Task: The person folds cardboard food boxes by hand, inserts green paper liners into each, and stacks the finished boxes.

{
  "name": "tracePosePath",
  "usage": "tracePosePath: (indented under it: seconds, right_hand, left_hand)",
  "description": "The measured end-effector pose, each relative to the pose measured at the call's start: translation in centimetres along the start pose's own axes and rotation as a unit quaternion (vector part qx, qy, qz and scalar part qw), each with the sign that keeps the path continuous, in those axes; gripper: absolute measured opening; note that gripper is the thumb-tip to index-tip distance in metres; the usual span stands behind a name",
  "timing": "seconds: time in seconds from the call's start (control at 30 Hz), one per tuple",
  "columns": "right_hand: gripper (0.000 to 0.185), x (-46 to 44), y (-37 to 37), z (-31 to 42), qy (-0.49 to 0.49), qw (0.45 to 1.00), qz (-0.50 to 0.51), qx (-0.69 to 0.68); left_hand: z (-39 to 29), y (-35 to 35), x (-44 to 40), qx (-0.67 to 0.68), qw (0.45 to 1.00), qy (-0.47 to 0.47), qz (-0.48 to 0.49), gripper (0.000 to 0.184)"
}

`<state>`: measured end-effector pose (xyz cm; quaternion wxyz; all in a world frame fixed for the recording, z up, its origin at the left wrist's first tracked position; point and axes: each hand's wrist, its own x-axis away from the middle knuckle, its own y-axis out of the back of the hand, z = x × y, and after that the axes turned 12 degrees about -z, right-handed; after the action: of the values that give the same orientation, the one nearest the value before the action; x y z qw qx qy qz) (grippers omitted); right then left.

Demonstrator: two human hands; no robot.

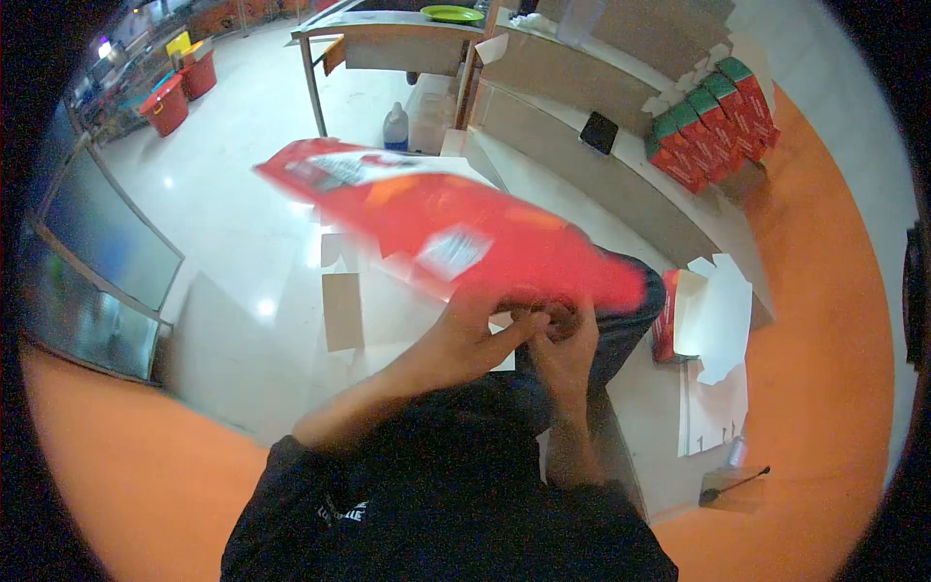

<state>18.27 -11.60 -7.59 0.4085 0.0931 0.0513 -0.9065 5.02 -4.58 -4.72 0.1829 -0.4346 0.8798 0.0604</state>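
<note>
A large red printed packet [485, 218], smeared by motion, stretches from in front of my lap toward the far left. It carries white patches and orange marks; whether it is a bag or a flat carton I cannot tell. My left hand [475, 335] grips its near edge, thumb pointing to the right. Close beside it, my right hand [567, 349] is closed on the same edge near the packet's right end. The thumbs almost meet there, and most of the fingers are hidden behind or under the packet.
To my right an opened white-and-red carton [713, 315] lies on the ledge. Several red-and-green boxes [713, 121] stand in a row on the shelf, near a dark phone-like object [599, 133]. Red buckets [165, 105], a bottle [396, 128] and a brown cardboard piece [342, 312] are farther left.
</note>
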Motion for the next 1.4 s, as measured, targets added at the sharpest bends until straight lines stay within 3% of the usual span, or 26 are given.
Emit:
tracePosePath:
  seconds: [0.1,0.13,0.23,0.3,0.37,0.57,0.7,0.83,0.87,1.13,1.23,1.4]
  right_hand:
    - [0.07,0.9,-1.2,0.5,0.057,0.998,0.02,-0.024]
    - [0.062,1.2,-1.5,1.2,0.008,0.998,0.041,-0.036]
    - [0.053,-0.8,0.4,1.8,0.135,0.982,0.055,0.124]
    - [0.042,-2.6,0.6,3.3,0.226,0.968,-0.035,0.105]
    - [0.038,-4.6,0.6,4.0,0.278,0.958,-0.022,0.063]
    - [0.034,-5.6,-0.3,7.3,0.386,0.898,0.024,0.209]
    - [0.036,-4.9,0.1,7.6,0.397,0.892,0.071,0.206]
    - [0.034,-3.5,-0.7,7.7,0.425,0.874,-0.045,0.231]
    - [0.035,-3.3,-0.7,7.8,0.456,0.845,-0.073,0.271]
    - [0.038,-3.8,-0.4,8.1,0.434,0.861,0.096,0.246]
    - [0.053,-3.7,-0.1,8.4,0.384,0.865,0.159,0.28]
    - [0.08,-2.9,-0.4,8.5,0.406,0.845,0.158,0.311]
  left_hand:
    - [0.0,0.8,-1.1,-0.078,0.994,-0.066,-0.044,0.03]
    - [-0.3,1.5,-1.1,-0.08,0.994,-0.048,-0.058,0.033]
    - [-1.9,3.4,-1.0,-0.179,0.98,-0.048,-0.068,0.031]
    - [-3.2,4.9,-1.0,-0.243,0.967,-0.073,-0.031,0.031]
    - [-4.2,5.7,-1.0,-0.276,0.957,-0.092,0.007,0.03]
    - [-5.8,7.0,-1.6,-0.277,0.95,-0.128,0.069,0.034]
    - [-6.2,6.8,-2.0,-0.206,0.978,-0.028,0.024,0.034]
    - [-5.1,6.1,-2.0,-0.108,0.991,0.035,-0.069,0.023]
    - [-5.2,5.9,-2.1,-0.108,0.991,0.03,-0.068,0.024]
    - [-5.5,6.0,-3.0,-0.109,0.991,-0.06,-0.053,0.032]
    - [-5.5,5.9,-2.9,-0.079,0.994,-0.056,-0.06,0.034]
    - [-5.6,5.8,-3.0,-0.079,0.99,-0.09,-0.068,0.027]
